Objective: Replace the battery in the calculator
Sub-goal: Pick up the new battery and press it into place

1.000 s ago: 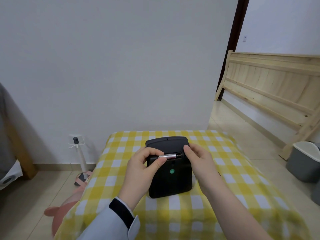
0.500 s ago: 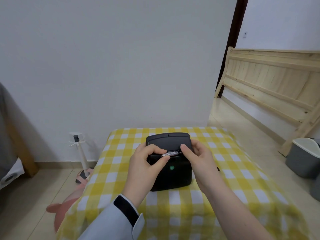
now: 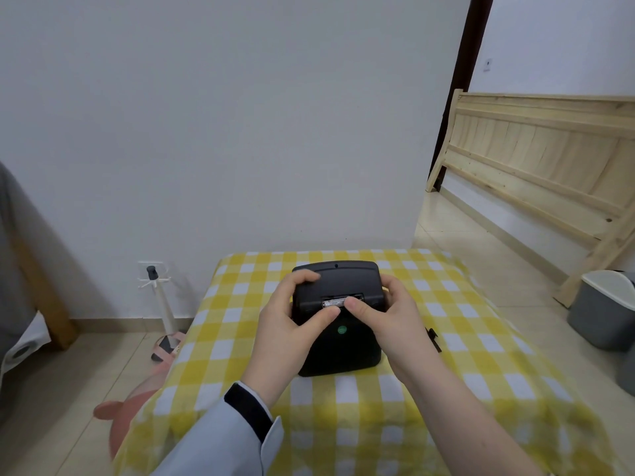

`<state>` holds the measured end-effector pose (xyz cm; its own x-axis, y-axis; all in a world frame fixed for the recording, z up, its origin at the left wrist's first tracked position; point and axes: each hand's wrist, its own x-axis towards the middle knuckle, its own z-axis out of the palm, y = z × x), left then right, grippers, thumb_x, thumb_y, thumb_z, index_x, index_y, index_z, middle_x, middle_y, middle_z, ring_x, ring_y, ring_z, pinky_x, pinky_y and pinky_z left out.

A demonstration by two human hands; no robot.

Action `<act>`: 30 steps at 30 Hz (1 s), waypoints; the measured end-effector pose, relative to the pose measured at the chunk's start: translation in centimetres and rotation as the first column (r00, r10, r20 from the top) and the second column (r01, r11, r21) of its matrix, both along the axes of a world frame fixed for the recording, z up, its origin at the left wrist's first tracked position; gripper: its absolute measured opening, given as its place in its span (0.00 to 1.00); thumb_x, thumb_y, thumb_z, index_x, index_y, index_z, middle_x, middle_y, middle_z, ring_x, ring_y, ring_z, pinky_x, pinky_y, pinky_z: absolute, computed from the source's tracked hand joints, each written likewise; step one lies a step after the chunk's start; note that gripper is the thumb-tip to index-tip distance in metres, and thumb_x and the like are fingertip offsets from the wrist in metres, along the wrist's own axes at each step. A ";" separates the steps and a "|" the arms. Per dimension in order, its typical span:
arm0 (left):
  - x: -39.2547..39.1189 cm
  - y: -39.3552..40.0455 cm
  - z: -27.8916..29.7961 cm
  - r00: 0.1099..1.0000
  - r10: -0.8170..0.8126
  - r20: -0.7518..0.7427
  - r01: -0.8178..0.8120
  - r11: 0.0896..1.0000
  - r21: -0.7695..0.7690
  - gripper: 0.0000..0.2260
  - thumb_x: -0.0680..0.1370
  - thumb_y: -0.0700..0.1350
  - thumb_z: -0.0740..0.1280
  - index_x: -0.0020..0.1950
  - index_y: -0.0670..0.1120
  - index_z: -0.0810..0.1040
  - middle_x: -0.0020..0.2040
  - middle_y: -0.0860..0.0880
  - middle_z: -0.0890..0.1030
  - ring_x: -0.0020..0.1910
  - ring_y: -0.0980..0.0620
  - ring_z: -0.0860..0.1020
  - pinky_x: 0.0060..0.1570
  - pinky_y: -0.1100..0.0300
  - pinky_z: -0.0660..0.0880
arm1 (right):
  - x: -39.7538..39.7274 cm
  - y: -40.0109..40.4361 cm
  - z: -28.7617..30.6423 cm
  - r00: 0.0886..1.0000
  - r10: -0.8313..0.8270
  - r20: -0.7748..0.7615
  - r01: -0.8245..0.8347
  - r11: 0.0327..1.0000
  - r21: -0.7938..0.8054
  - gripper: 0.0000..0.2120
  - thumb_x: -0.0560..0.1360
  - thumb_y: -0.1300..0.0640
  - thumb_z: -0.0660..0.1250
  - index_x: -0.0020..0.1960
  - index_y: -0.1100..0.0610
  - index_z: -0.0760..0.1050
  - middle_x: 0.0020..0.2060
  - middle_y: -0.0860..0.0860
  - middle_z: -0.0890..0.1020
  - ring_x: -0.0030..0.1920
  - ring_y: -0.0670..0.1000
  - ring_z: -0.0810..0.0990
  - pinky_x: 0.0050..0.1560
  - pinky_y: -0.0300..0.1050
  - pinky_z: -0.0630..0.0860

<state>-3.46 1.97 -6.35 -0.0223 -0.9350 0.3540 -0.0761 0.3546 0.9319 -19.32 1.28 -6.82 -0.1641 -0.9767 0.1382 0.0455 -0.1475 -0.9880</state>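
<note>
A black calculator [image 3: 338,348] lies back side up on the yellow checked cloth, a green round sticker on its back. Its battery slot is uncovered, and a silver battery [image 3: 338,301] lies flat in the slot. My left hand [image 3: 292,324] grips the calculator's left edge, with its thumb pressing just below the battery. My right hand [image 3: 388,317] holds the right edge, and its thumb tip rests on the battery's right part. A small black piece [image 3: 433,338], perhaps the battery cover, lies on the cloth right of my right wrist.
The yellow-and-white checked cloth [image 3: 464,355] covers a small table against a white wall. A white stand [image 3: 161,304] and a pink object [image 3: 120,410] are on the floor at left. A wooden bed frame [image 3: 536,173] and a grey bin [image 3: 601,307] stand at right.
The battery, earlier held above the slot between both hands' fingers, now sits down in the slot. Both thumbs have moved onto the calculator's back and the fingers wrap its sides.
</note>
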 end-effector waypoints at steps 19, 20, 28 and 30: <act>-0.1 -0.9 -0.1 0.997 0.004 -0.076 0.003 0.995 0.101 0.18 0.71 0.37 0.73 0.59 0.49 0.77 0.51 0.52 0.85 0.49 0.57 0.84 0.46 0.65 0.80 | -0.4 -0.1 -0.2 0.999 0.025 -0.037 -0.026 0.999 -0.021 0.17 0.70 0.61 0.72 0.55 0.49 0.73 0.50 0.51 0.83 0.50 0.50 0.82 0.49 0.45 0.78; -0.1 -0.9 -0.1 0.997 0.004 -0.078 0.004 0.995 0.103 0.18 0.71 0.37 0.74 0.59 0.49 0.77 0.51 0.52 0.85 0.48 0.58 0.84 0.46 0.65 0.80 | -0.4 -0.2 -0.2 0.999 0.022 -0.044 -0.023 0.999 -0.022 0.16 0.71 0.60 0.72 0.55 0.49 0.73 0.50 0.51 0.83 0.51 0.49 0.82 0.50 0.45 0.78; -0.2 -1.0 -0.1 0.998 0.016 -0.065 -0.010 0.995 0.099 0.17 0.71 0.37 0.74 0.55 0.54 0.77 0.50 0.55 0.85 0.48 0.59 0.83 0.47 0.65 0.79 | -0.3 0.0 0.2 0.999 0.005 0.037 -0.007 0.998 0.058 0.13 0.78 0.48 0.60 0.59 0.52 0.75 0.55 0.52 0.82 0.56 0.50 0.80 0.54 0.46 0.75; -0.3 -1.1 -0.2 0.998 0.038 -0.057 -0.033 0.995 0.099 0.16 0.72 0.38 0.74 0.56 0.54 0.77 0.51 0.54 0.85 0.49 0.58 0.83 0.49 0.63 0.79 | -0.2 0.0 0.2 0.999 -0.002 0.042 -0.001 0.997 0.071 0.15 0.78 0.47 0.59 0.59 0.52 0.75 0.55 0.51 0.82 0.56 0.50 0.79 0.55 0.46 0.75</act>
